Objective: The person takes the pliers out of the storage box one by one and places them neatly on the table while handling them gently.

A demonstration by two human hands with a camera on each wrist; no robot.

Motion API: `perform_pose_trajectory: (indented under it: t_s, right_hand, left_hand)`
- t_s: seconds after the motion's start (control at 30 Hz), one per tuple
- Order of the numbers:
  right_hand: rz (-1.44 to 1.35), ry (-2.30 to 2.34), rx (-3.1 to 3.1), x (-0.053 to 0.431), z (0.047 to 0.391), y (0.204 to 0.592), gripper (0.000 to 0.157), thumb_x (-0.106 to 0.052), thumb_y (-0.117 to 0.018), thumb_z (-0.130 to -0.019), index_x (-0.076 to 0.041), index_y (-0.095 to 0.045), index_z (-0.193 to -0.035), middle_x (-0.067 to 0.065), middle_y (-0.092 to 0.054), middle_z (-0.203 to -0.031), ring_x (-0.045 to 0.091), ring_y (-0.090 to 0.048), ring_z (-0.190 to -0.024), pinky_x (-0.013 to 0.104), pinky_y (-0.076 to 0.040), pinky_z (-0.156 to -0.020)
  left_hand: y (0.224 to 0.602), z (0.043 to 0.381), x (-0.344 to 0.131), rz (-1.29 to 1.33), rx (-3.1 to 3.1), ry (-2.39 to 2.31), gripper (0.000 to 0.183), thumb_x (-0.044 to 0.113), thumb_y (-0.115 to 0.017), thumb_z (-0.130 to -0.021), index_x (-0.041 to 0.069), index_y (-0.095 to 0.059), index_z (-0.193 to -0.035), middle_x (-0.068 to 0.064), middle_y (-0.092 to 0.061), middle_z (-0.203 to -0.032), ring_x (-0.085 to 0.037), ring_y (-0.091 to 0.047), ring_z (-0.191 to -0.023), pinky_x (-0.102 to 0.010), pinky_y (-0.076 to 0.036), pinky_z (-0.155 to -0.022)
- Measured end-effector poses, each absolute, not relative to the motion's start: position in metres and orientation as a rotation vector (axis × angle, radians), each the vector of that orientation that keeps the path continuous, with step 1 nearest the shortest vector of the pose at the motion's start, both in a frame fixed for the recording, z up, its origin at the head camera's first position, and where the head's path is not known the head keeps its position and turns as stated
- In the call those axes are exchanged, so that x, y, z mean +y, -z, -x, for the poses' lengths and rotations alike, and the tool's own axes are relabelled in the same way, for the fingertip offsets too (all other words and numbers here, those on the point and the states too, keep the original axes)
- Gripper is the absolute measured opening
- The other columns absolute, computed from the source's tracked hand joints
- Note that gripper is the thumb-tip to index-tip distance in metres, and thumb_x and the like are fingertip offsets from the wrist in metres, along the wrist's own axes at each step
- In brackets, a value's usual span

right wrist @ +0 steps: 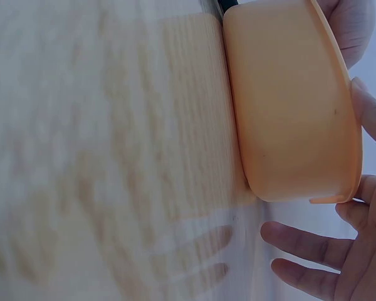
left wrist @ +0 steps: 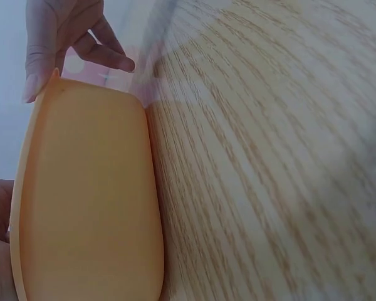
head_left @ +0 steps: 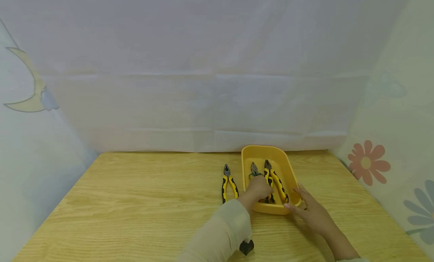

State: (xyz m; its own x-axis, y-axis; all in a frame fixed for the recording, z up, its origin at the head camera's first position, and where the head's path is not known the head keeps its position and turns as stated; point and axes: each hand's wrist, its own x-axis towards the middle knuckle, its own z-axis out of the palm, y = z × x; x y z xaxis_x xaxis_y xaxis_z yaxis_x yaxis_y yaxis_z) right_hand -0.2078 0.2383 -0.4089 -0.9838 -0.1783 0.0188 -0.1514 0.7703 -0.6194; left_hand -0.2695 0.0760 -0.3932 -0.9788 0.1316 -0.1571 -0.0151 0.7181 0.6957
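Observation:
A yellow tray (head_left: 271,208) stands toward the right of the wooden table in the head view. My left hand (head_left: 258,187) reaches into it, curled over the handles of a pair of pliers (head_left: 254,168); its dark metal nose points away from me and the hand hides most of the grips. Beside it in the tray lies another pair of pliers (head_left: 279,185) with yellow-and-black handles. My right hand (head_left: 315,215) holds the tray's near right corner by the rim, thumb and forefinger on it. In the right wrist view its other fingers (right wrist: 307,244) extend off the tray.
Left of the tray, a third pair of pliers (head_left: 226,173) lies on the table (head_left: 135,201), handles toward me. A black object (head_left: 246,247) shows partly beneath my left sleeve (head_left: 223,232). A pale cloth (head_left: 196,104) hangs behind the table's far edge.

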Motion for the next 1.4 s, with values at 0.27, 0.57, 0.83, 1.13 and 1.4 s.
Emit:
perform_pose_trajectory:
  t_s: [0.27,0.57,0.83,1.13,1.4]
  right_hand:
    - [0.269,1.010,2.929,0.240,0.209,0.412,0.071,-0.047,-0.049,-0.083,-0.003,-0.027,-0.134,0.020,-0.007,-0.141,0.047,-0.037,-0.107,0.057,-0.038,-0.074]
    - [0.266,0.994,2.950,0.240,0.209,0.413,0.072,-0.048,-0.049,-0.082,-0.003,-0.027,-0.134,0.020,-0.007,-0.140,0.048,-0.034,-0.109,0.059,-0.036,-0.076]
    - [0.278,0.990,2.967,0.239,0.206,0.412,0.071,-0.048,-0.049,-0.083,-0.002,-0.028,-0.133,0.021,-0.008,-0.140,0.049,-0.032,-0.110,0.061,-0.034,-0.077]
    - [0.289,0.985,2.963,0.240,0.207,0.410,0.073,-0.048,-0.050,-0.082,-0.001,-0.027,-0.133,0.021,-0.008,-0.140,0.048,-0.036,-0.108,0.059,-0.035,-0.077]
    - [0.313,1.007,2.976,0.239,0.205,0.410,0.071,-0.045,-0.051,-0.082,-0.001,-0.028,-0.133,0.021,-0.008,-0.140,0.049,-0.031,-0.111,0.061,-0.033,-0.079]
  left_hand:
    - [0.393,0.270,0.079,-0.105,2.788,-0.964,0.018,0.013,-0.060,-0.080,0.003,-0.057,-0.066,-0.003,-0.049,-0.055,-0.014,-0.048,-0.044,-0.021,-0.035,-0.038]
    - [0.397,0.272,0.080,-0.034,2.793,-1.013,0.018,0.018,-0.065,-0.075,0.002,-0.060,-0.079,-0.004,-0.052,-0.066,-0.012,-0.047,-0.046,-0.022,-0.040,-0.043]
    - [0.398,0.273,0.081,-0.048,2.835,-0.956,0.017,0.017,-0.064,-0.076,0.001,-0.060,-0.078,-0.005,-0.052,-0.066,-0.013,-0.046,-0.048,-0.022,-0.038,-0.042]
    - [0.399,0.274,0.083,0.071,2.749,-1.178,0.027,0.014,-0.066,-0.076,-0.001,-0.060,-0.097,-0.009,-0.058,-0.077,-0.015,-0.050,-0.046,-0.024,-0.043,-0.042]
    - [0.403,0.279,0.081,0.283,2.342,-1.685,0.040,-0.003,-0.069,-0.069,-0.010,-0.051,-0.105,-0.018,-0.054,-0.092,-0.027,-0.058,-0.052,-0.031,-0.051,-0.048]
